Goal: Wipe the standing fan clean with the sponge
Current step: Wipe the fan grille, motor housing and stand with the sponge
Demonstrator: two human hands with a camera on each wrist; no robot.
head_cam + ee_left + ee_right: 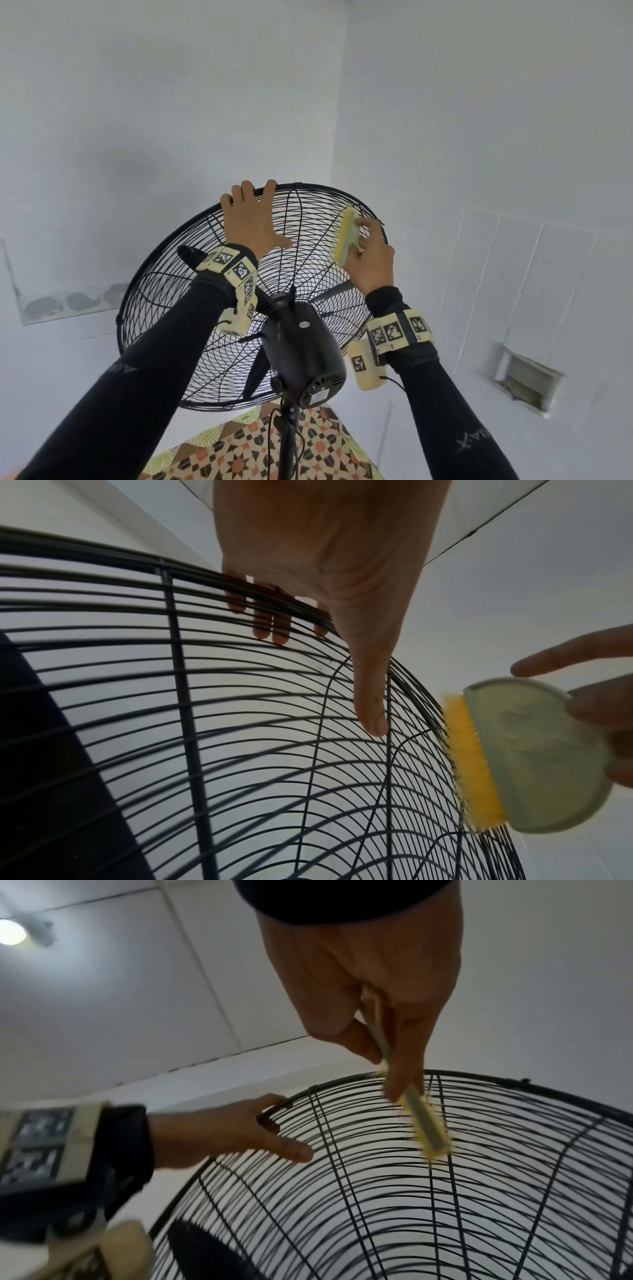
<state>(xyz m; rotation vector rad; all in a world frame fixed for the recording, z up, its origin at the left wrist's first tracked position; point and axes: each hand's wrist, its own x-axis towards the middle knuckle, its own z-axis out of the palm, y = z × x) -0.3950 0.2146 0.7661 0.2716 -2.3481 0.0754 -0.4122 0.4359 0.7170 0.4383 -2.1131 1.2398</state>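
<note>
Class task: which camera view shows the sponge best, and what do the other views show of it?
Left wrist view: the sponge shows its broad pale back and yellow side against the fan's wires. Head view shows it small; right wrist view shows only its thin edge.

Black long sleeves (144, 346) w/ faint grey lettering, cream wrist bands (236, 270) w/ b&w square marker tags, thin cables.
</note>
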